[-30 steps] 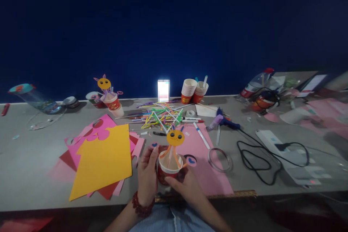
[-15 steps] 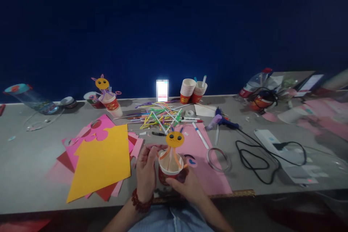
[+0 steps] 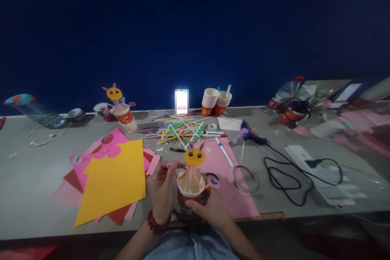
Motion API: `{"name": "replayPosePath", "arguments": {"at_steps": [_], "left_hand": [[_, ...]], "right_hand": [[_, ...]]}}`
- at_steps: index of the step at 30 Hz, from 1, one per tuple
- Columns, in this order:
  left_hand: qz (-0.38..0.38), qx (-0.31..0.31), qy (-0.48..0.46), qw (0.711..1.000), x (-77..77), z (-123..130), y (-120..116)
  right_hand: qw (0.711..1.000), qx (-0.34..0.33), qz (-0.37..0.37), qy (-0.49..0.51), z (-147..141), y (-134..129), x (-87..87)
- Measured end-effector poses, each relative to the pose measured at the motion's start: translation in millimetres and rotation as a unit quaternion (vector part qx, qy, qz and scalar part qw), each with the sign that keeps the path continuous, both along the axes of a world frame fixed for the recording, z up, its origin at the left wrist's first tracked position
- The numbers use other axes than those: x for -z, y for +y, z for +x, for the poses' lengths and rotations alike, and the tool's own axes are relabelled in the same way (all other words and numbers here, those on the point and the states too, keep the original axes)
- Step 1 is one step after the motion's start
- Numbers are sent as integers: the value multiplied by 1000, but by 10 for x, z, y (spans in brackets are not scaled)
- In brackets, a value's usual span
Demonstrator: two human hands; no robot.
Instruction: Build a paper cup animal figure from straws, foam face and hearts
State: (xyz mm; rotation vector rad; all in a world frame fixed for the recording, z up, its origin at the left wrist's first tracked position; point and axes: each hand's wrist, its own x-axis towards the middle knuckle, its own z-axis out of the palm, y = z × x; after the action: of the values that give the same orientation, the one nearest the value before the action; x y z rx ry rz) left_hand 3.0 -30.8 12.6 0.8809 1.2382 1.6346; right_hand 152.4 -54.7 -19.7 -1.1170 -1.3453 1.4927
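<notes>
The held cup (image 3: 195, 189) looks smooth paper, the yellow sheet (image 3: 117, 183) matt card, the bottle (image 3: 284, 94) glossy plastic.

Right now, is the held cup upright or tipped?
Upright: the cup opens upward, with the yellow face standing above it.

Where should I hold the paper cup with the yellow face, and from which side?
I'd take the paper cup low around its red outside, from the right, as the right hand does. Its round wall suits a wrapping hold. The opening faces up, and the thin orange strips rising from it to the yellow face look easily bent, so avoid those.
</notes>
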Motion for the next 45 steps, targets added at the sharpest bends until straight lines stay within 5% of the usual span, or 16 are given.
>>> {"name": "replayPosePath", "arguments": {"at_steps": [24,45], "left_hand": [[4,8,17,1000,3,-88,15],[-18,17,122,992,63,-277,-4]], "right_hand": [[997,-25,-1,76,-49,39,-58],[1000,-13,-12,-2,-22,12,189]]}}
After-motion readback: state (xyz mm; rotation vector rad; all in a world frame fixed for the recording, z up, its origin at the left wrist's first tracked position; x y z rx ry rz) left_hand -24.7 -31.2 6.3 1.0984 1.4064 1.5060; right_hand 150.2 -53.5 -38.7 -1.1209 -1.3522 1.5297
